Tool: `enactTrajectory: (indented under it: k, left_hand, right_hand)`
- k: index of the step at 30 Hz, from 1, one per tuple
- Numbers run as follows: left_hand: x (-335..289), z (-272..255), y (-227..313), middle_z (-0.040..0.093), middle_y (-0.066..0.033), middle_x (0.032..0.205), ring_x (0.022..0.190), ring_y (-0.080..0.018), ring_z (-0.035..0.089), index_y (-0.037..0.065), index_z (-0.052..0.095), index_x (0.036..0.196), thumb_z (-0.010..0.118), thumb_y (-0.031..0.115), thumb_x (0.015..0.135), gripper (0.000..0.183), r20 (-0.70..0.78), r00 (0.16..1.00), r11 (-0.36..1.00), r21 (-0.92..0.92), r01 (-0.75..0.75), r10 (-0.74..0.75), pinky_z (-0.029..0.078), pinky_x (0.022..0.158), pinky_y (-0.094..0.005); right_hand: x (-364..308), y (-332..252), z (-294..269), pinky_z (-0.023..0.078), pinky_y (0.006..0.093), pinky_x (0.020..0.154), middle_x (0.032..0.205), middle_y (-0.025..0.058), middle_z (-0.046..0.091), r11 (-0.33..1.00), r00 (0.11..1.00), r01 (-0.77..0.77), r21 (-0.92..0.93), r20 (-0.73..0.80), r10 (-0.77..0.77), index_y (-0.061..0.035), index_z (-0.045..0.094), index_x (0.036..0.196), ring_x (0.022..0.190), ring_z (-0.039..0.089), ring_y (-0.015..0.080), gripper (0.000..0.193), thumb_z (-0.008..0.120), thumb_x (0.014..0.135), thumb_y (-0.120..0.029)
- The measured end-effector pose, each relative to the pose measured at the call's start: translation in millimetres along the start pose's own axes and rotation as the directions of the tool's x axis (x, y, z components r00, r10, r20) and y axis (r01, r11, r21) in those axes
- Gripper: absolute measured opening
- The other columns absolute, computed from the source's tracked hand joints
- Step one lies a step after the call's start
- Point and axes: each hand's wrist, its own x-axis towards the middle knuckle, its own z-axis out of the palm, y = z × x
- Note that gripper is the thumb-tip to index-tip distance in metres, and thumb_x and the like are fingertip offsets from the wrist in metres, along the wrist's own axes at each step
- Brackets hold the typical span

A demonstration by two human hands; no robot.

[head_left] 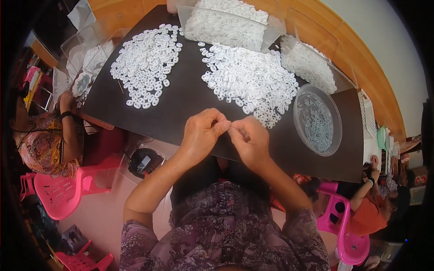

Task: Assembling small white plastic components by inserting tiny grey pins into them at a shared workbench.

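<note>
Over the near edge of the dark table (181, 97), my left hand (203, 132) and my right hand (249, 139) meet at their fingertips. Each pinches thumb against forefinger; whatever lies between them is too small and covered to make out. Beyond my hands spreads a heap of small white plastic pieces (248, 74), oval with two holes where single ones show. A second, looser pile of white two-hole ovals (147, 63) lies to the left. On the right is a round clear dish (337, 135) with many small grey metal pins or screws (316, 122) in it.
Clear bins of white pieces, one at the back (226, 27) and one at the back right (312, 63), line the wooden panel. A thin stick (120, 86) lies by the left pile. People sit at both sides, near pink chairs (58, 192) (352, 244).
</note>
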Motion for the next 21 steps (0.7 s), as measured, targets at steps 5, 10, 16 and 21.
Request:
enactTrajectory:
  k: [5, 10, 16, 21]
  left_hand:
    - [-9.8, 8.1, 3.4, 0.055, -0.0089, 0.063, 0.059, -0.0146, 0.051, -0.001, 0.058, 0.080, 0.063, 0.019, 0.084, 0.021, 0.017, 0.980, 0.970, -0.145, 0.196, -0.196, 0.042, 0.055, -0.0308]
    - [-13.7, 16.8, 4.4, 0.053, 0.0006, 0.070, 0.064, -0.0063, 0.047, 0.000, 0.058, 0.082, 0.058, 0.024, 0.091, 0.025, 0.108, 0.973, 0.947, -0.232, 0.223, -0.203, 0.040, 0.055, -0.0219]
    - [-4.9, 23.0, 1.3, 0.056, -0.0073, 0.071, 0.063, -0.0146, 0.053, 0.000, 0.062, 0.087, 0.061, 0.009, 0.085, 0.009, -0.028, 0.988, 0.978, 0.148, -0.149, 0.155, 0.042, 0.058, -0.0263]
    - [3.0, 49.1, 7.4, 0.050, -0.0077, 0.067, 0.064, -0.0269, 0.055, 0.007, 0.061, 0.084, 0.064, 0.003, 0.074, 0.011, 0.000, 0.905, 0.856, 0.323, -0.403, 0.426, 0.043, 0.055, -0.0379]
  right_hand:
    - [-7.2, -9.6, 5.0, 0.036, 0.0278, 0.047, 0.064, 0.0043, 0.049, 0.987, 0.994, 0.021, 0.160, -0.106, -0.004, -0.0038, 0.058, 0.079, 0.055, 0.046, 0.0158, 0.014, 0.067, 0.073, 0.004]
    - [-17.6, -3.4, -5.6, 0.038, 0.0232, 0.047, 0.069, 0.0032, 0.052, 0.974, 0.992, -0.024, 0.226, -0.114, 0.051, -0.0034, 0.060, 0.080, 0.057, 0.048, 0.0113, 0.012, 0.067, 0.074, 0.004]
    - [-25.9, -4.9, -49.8, 0.038, 0.0214, 0.057, 0.070, 0.0024, 0.053, 0.964, 0.976, -0.164, 0.207, -0.109, 0.189, 0.0012, 0.058, 0.076, 0.063, 0.048, 0.0066, 0.004, 0.058, 0.080, 0.002]
    - [-41.3, 14.1, -73.4, 0.037, 0.0201, 0.057, 0.068, 0.0018, 0.053, 0.958, 0.948, -0.215, 0.191, -0.193, 0.252, 0.0015, 0.058, 0.074, 0.062, 0.047, 0.0064, 0.006, 0.057, 0.080, 0.003]
